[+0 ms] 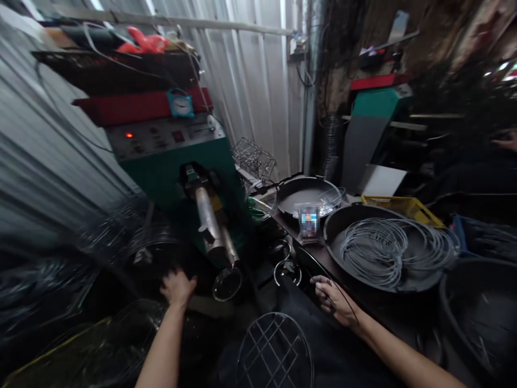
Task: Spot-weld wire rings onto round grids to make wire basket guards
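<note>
My left hand point(177, 288) reaches out at the lower left with its thumb apart and nothing visible in it. Dark, plastic-covered goods lie around it, partly lost in shadow. On the right, the fingers of my right hand point(336, 299) are closed on a thin, dark, curved wire point(348, 299), one end arching back over the wrist. A round wire grid point(277, 350) with a diamond lattice rests at my lap. Between the hands, a green machine point(161, 183) extends a metal arm point(208, 215) with a ring point(226, 284) at its lower end.
A black round tray point(335, 258) at the right holds coils of grey wire point(375, 248). Behind it stand another round tray point(283, 194) and a yellow crate point(404, 207). A dark tub point(448, 302) is at far right. Another person's hand point(507, 141) shows at the right edge.
</note>
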A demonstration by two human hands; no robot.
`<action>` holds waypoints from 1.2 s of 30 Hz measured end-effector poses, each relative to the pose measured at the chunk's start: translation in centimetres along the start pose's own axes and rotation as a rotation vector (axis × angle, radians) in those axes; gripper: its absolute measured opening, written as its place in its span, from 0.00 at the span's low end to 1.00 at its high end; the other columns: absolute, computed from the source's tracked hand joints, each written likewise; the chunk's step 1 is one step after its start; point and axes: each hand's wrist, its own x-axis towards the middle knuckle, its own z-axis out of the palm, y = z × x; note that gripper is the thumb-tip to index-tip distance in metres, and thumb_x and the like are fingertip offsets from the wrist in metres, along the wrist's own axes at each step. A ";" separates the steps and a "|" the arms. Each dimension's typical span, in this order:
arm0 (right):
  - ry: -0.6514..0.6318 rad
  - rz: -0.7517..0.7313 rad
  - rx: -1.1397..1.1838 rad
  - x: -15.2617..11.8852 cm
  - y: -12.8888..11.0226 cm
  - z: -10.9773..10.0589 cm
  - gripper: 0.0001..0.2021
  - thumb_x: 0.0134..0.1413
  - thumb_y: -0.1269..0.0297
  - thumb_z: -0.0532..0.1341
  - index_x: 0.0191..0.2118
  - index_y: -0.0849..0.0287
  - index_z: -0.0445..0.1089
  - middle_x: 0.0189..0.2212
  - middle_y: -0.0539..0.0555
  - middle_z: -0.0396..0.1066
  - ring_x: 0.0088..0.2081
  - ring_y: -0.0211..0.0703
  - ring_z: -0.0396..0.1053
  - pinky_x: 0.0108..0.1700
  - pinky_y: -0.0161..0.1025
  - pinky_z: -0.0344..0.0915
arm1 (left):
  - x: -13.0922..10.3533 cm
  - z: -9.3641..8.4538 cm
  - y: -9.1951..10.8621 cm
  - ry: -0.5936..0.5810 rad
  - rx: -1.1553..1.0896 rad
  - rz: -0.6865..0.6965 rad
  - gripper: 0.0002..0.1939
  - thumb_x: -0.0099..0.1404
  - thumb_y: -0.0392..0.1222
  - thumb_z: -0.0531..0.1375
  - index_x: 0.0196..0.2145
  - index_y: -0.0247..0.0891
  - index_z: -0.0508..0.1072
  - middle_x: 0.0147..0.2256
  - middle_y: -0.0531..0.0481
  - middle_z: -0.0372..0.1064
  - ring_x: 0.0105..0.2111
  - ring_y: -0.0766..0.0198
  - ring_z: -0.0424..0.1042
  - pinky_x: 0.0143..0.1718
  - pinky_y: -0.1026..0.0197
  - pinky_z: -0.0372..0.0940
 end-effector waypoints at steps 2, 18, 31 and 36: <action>0.022 0.027 0.001 -0.6 0.5 -0.9 0.17 0.41 0.56 0.64 0.37 0.57 0.64 0.19 0.42 0.53 0.15 0.25 0.41 0.18 0.29 0.37 | 0.8 1.0 -0.1 -0.013 0.053 -0.028 0.28 0.59 0.48 0.52 0.52 0.25 0.63 0.54 0.27 0.56 0.55 0.37 0.52 0.47 0.37 0.56; -0.079 0.121 0.031 -2.8 2.7 0.1 0.16 0.41 0.57 0.62 0.37 0.58 0.63 0.18 0.41 0.52 0.15 0.25 0.40 0.18 0.29 0.36 | -5.2 0.6 -1.3 0.178 0.113 0.093 0.23 0.65 0.42 0.41 0.51 0.32 0.66 0.37 0.38 0.66 0.38 0.50 0.63 0.42 0.43 0.52; -0.144 0.131 0.005 -4.9 3.5 -0.9 0.16 0.42 0.58 0.61 0.38 0.58 0.62 0.19 0.41 0.53 0.15 0.25 0.41 0.18 0.30 0.36 | -7.5 -2.9 -3.2 0.238 -0.138 0.175 0.27 0.56 0.38 0.51 0.54 0.42 0.65 0.41 0.47 0.71 0.38 0.52 0.67 0.48 0.44 0.52; -0.145 0.127 0.005 -5.0 3.5 -0.7 0.17 0.40 0.58 0.60 0.38 0.58 0.61 0.18 0.40 0.52 0.15 0.26 0.41 0.18 0.30 0.36 | -8.5 -2.7 -3.8 0.385 -0.040 0.327 0.25 0.58 0.35 0.47 0.51 0.29 0.68 0.42 0.36 0.70 0.36 0.53 0.67 0.47 0.47 0.55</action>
